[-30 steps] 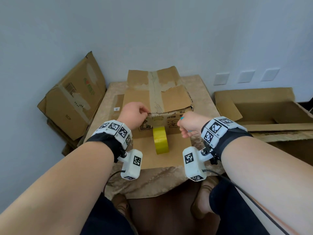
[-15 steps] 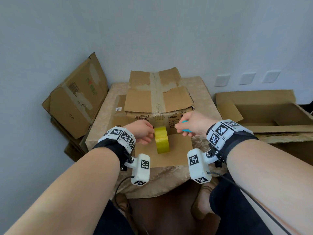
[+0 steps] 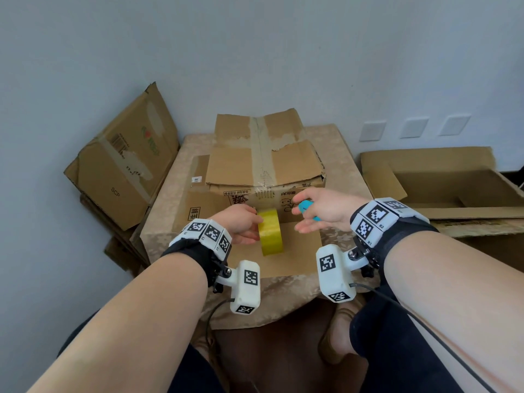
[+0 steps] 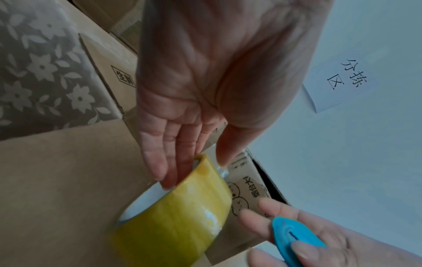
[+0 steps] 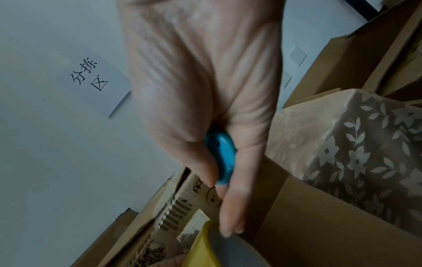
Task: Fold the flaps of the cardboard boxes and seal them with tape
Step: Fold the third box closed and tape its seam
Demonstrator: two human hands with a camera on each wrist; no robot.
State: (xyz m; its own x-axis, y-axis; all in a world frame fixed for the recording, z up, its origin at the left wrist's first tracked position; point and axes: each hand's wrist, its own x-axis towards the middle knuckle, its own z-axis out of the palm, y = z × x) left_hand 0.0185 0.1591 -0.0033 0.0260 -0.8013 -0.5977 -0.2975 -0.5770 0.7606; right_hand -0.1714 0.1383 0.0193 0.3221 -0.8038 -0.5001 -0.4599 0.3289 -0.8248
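A cardboard box (image 3: 241,168) stands on the table, its top flaps folded down under a strip of tape. Its front flap (image 3: 297,245) lies flat toward me. A yellow tape roll (image 3: 270,238) stands on edge on that flap, against the box front. My left hand (image 3: 255,222) pinches the roll (image 4: 178,216), with the fingers at the core and the thumb over the top rim. A short length of tape runs from the roll to the box wall (image 4: 248,189). My right hand (image 3: 304,214) holds a small blue cutter (image 3: 305,207) just right of the roll; the cutter (image 5: 222,155) sits between thumb and fingers.
A beige floral cloth (image 3: 340,154) covers the small table. Closed cardboard boxes (image 3: 119,171) lean against the wall at the left. A large open box (image 3: 442,188) sits at the right. A paper sign (image 4: 342,81) hangs on the wall behind.
My left hand came down from the box's top front edge to the tape roll. My right hand shifted slightly right and spread its fingers, showing more of the blue cutter.
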